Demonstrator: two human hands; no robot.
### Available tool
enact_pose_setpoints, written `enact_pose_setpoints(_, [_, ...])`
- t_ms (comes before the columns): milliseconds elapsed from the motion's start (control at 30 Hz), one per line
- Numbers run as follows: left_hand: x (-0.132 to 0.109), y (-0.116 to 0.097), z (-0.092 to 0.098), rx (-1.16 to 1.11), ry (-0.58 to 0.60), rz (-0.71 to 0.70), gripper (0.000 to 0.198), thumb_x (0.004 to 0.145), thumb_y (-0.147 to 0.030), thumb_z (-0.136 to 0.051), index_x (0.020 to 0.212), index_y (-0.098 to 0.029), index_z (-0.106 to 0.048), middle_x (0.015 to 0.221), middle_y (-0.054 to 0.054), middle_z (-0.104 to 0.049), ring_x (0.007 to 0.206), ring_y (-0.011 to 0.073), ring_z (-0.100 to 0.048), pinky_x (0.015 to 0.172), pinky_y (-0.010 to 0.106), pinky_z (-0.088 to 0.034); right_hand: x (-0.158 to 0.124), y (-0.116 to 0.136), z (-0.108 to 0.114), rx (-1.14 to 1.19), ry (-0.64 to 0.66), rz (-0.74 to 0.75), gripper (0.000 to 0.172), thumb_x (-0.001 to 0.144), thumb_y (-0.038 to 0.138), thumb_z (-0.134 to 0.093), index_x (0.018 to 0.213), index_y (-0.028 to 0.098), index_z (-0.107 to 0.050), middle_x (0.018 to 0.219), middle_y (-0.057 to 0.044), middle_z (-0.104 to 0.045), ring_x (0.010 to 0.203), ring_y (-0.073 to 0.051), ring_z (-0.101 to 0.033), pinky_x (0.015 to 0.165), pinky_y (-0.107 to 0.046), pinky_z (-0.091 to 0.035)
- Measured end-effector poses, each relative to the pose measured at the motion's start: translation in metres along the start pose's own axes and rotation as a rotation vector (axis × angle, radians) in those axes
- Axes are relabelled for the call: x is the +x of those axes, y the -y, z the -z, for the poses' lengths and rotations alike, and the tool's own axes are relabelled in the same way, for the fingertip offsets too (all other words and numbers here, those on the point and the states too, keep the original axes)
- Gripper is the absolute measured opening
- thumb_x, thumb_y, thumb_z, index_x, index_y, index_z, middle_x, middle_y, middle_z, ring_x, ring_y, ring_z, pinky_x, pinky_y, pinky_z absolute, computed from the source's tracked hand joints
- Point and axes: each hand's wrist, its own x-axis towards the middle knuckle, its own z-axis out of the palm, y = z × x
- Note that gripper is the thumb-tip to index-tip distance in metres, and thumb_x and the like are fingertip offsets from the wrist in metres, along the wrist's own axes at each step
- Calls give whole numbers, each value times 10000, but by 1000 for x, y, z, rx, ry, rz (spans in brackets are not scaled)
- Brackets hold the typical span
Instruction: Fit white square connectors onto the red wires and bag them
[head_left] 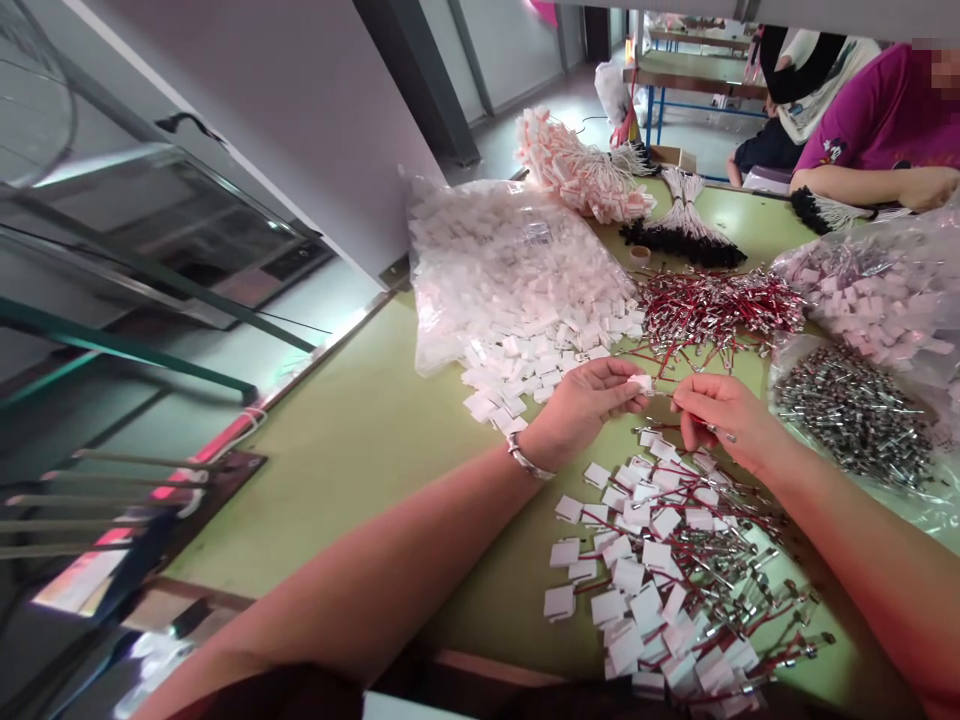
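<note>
The left hand (577, 408) pinches a white connector housing (641, 384) at its fingertips, the right hand (721, 412) a thin red wire (665, 393) just beyond, so keeping wire and housing in line should help.

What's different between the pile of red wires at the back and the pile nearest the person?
The front pile looks mostly white from its blocks; the back pile looks mostly red. The front pile is spread loosely, while the back pile is a denser tangle. Both contain red wires with shiny metal ends and lie on the green table.
</note>
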Motion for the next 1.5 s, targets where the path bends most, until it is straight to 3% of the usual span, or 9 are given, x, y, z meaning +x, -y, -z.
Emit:
enact_pose_setpoints(333, [-1,0,0,2,0,2,209,681,-157,-779,831,-141,-635,727,-13,-694,628,88,-665,664,219,-542,0,0,1,43,-7,-73,176,776,330,-558,668,192,-559,433,8,-590,364,-72,-383,378,-208,-269])
enact_pose_setpoints(567, [-5,4,-10,296,-29,-109,144,696,-145,-742,823,-155,-675,639,1,-710,591,103,-673,608,210,-539,1,-3,-2,-120,-40,-128,190,773,258,-568,599,198,-520,357,51,-509,318,-58,-313,359,-204,-201])
enact_pose_setpoints(900, [-12,0,-21,367,65,-73,146,714,-193,-743,773,-168,-612,600,20,-702,536,116,-651,539,224,-514,3,10,10,-301,167,8,230,813,288,-578,609,199,-520,387,88,-465,368,-53,-354,439,-217,-278])
enact_pose_setpoints(1000, [-12,1,-21,334,12,-126,145,716,-202,-744,788,-169,-622,622,16,-700,570,122,-661,571,234,-526,4,14,18,-340,177,16,256,863,342,-526,650,202,-543,477,37,-577,404,-76,-440,455,-233,-321])
enact_pose_setpoints(1067, [-10,-1,-17,321,-34,-157,173,711,-227,-757,811,-160,-633,639,20,-698,582,124,-661,563,228,-519,5,18,30,-446,112,66,273,903,372,-467,743,199,-607,645,-13,-673,480,-98,-512,487,-250,-359])
enact_pose_setpoints(1167, [-4,-7,-5,272,-133,-169,240,692,-278,-781,829,-143,-639,625,20,-685,552,111,-637,516,200,-485,8,19,53,-822,3,193,167,862,283,-527,850,212,-678,834,-38,-700,660,-141,-581,610,-287,-412])
enact_pose_setpoints(1233, [-1,-11,2,190,-185,-163,271,662,-287,-801,815,-141,-631,620,11,-678,536,99,-621,499,186,-468,10,16,62,-1073,63,226,133,802,219,-586,871,225,-699,898,-45,-689,761,-172,-590,681,-312,-421])
enact_pose_setpoints(1367, [0,-14,6,73,-188,-130,301,605,-263,-830,778,-141,-615,627,-1,-669,533,92,-611,499,180,-465,13,4,57,-1289,213,217,148,784,216,-609,896,222,-706,929,-72,-662,778,-194,-584,661,-328,-415])
enact_pose_setpoints(1500, [0,-11,6,88,-177,-84,288,609,-246,-828,778,-134,-624,597,-13,-640,528,92,-605,516,187,-477,21,-6,48,-1362,54,176,140,841,218,-555,818,207,-693,887,-97,-662,751,-207,-579,607,-337,-392])
